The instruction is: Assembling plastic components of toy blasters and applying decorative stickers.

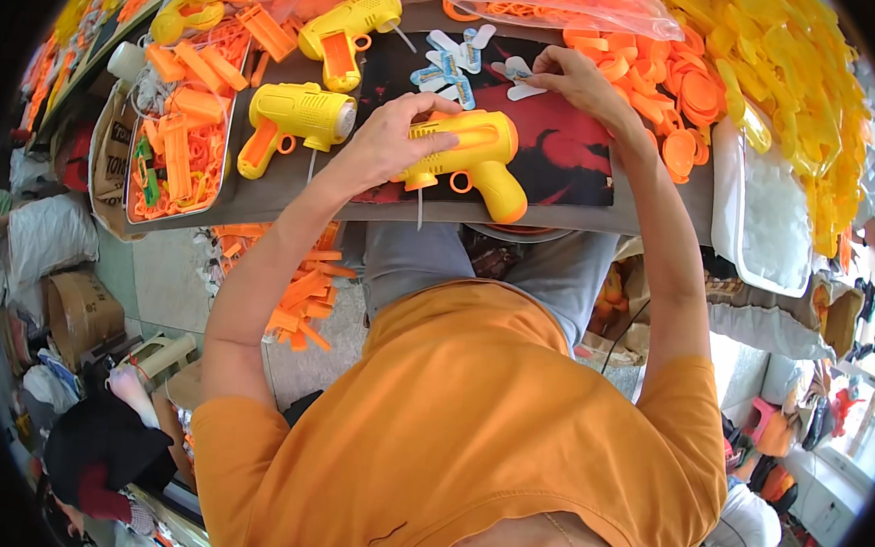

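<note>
A yellow toy bubble gun [487,148] lies on its side on the dark red-and-black mat [575,157], its handle toward me. My left hand [390,142] grips its left end, thumb across the body; the far fingers are partly hidden. Beyond it, my right hand [574,83] pinches the edge of a small white-and-blue sticker [518,72]. Several similar stickers [448,72] lie in a loose pile left of that hand. Two more yellow toy guns with orange grips, one nearer [302,120] and one farther [350,30], rest left of the mat.
At the left, a white tray [227,150] holds orange parts. Orange round pieces [691,94] are heaped right of the mat, near yellow parts [788,104] and a white bin [776,229] of translucent pieces. A clear plastic bag [574,9] lies at the back. People sit behind me.
</note>
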`<state>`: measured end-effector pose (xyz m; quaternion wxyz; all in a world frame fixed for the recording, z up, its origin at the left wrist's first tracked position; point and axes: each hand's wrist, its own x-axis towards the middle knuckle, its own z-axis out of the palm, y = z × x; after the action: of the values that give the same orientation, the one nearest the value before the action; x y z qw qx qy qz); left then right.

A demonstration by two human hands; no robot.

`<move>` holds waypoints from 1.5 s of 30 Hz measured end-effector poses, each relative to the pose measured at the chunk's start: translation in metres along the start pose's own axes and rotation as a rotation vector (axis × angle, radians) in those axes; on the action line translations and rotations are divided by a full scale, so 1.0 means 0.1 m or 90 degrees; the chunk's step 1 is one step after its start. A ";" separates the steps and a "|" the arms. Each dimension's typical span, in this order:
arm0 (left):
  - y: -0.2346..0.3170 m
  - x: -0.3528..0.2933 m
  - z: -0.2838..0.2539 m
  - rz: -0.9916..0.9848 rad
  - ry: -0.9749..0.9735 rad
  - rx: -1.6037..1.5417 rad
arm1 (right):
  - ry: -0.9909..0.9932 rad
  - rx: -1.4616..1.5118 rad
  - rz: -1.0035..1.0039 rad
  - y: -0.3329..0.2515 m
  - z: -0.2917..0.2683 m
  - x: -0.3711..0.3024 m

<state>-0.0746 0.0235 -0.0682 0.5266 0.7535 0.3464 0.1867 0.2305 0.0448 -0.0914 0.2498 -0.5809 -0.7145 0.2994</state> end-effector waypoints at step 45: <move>0.33 0.07 0.36 0.309 0.192 0.337 | 0.171 0.333 0.110 -0.37 -0.01 -0.97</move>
<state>-0.0356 -0.0023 -0.0514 0.1974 0.8876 0.2681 0.3184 0.2250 -0.0552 -0.0650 0.4567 -0.5897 -0.5217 0.4141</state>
